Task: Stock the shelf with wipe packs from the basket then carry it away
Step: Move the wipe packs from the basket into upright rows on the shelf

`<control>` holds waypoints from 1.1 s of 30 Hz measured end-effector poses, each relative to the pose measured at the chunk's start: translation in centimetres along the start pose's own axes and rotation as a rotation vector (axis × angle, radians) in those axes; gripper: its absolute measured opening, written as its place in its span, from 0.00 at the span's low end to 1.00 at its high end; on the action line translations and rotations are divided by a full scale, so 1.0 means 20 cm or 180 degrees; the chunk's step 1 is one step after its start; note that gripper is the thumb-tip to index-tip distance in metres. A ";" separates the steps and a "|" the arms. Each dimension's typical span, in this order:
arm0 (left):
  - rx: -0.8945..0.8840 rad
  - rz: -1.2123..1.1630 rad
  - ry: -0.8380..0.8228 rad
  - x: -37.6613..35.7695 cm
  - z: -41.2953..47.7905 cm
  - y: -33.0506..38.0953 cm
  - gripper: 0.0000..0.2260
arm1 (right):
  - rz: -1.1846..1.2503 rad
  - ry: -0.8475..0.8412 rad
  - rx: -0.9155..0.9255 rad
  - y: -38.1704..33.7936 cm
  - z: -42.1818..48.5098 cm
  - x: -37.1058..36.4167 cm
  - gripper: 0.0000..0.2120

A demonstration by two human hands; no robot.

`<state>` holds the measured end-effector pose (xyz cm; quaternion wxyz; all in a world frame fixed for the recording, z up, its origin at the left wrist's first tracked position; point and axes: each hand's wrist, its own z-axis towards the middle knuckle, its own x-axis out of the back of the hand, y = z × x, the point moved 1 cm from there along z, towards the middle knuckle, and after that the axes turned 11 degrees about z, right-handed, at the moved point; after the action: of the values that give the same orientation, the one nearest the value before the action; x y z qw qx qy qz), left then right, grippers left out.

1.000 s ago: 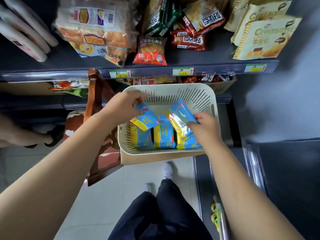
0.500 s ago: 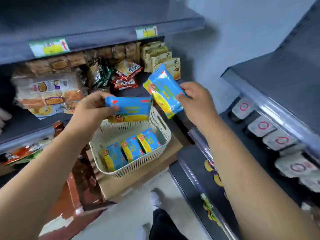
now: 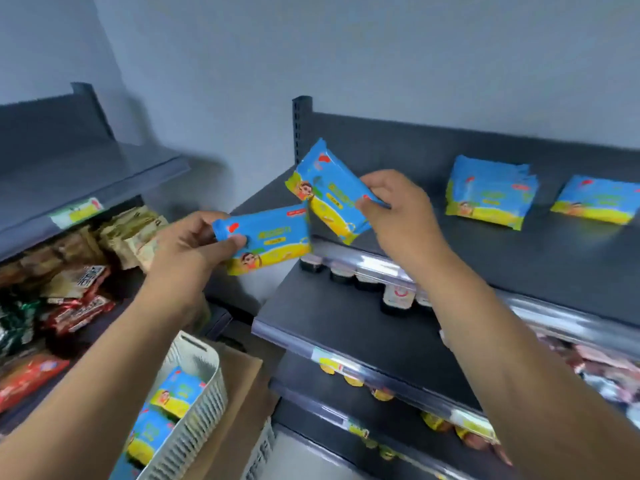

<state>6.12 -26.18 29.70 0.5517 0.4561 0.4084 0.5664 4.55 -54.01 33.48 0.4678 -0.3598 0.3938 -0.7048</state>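
My left hand (image 3: 188, 252) grips a blue and yellow wipe pack (image 3: 268, 239) by its left end, level with the shelves. A second wipe pack (image 3: 327, 194), tilted, is pinched by my right hand (image 3: 403, 216) just over the left end of the dark top shelf (image 3: 519, 265) on the right. Further right on that shelf stand a group of the same packs (image 3: 488, 192) and another pack (image 3: 595, 199). The cream slotted basket (image 3: 197, 407) sits low at the bottom left on a brown box, with more wipe packs (image 3: 173, 393) inside.
Left shelving holds snack bags (image 3: 79, 292) in red, green and tan. Below the dark top shelf, lower shelves carry small dark jars (image 3: 394, 299) and yellow-lidded items (image 3: 353, 379). A grey wall rises behind. The brown cardboard box (image 3: 239, 403) lies under the basket.
Both hands lifted a pack each out of the basket and swung up and right. The view turned from the snack shelves to the dark shelf with wipe packs on it.
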 end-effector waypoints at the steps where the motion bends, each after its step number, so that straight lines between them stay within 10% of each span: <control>1: -0.0023 -0.0065 -0.0089 -0.10 0.04 0.03 0.13 | -0.0057 0.0113 0.0036 -0.01 0.02 0.09 0.13; 16: -0.0111 0.0255 -0.1280 -1.46 0.46 0.17 0.08 | -0.0748 0.1438 0.0319 0.03 0.21 1.31 0.09; 33: 0.0217 0.0228 -0.1158 -1.90 0.62 -0.04 0.08 | -0.0719 0.0954 0.0005 0.20 0.37 1.46 0.10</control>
<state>17.28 -64.62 29.50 0.5801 0.5837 0.3045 0.4797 3.77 -84.10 37.19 0.3220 -0.2923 0.4156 -0.7989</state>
